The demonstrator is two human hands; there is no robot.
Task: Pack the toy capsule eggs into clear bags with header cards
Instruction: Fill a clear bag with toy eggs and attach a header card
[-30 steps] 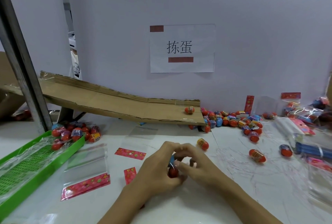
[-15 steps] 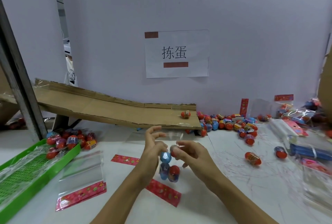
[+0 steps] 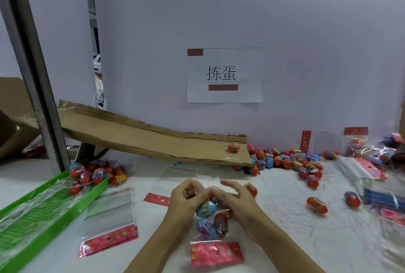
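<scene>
On the white table (image 3: 285, 240), near centre, the left hand (image 3: 186, 198) and right hand (image 3: 236, 202) pinch the mouth of a clear bag (image 3: 210, 226) holding capsule eggs (image 3: 206, 208), its red header card (image 3: 215, 253) nearest.

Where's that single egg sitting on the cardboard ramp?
The orange capsule egg lies alone near the low right end of the cardboard ramp, just left of the loose egg pile by the wall.

The light is even and soft, a little dim, with weak shadows. The wide lens bends the grey metal post (image 3: 32, 71) at left. The right edge is blurred.
</scene>
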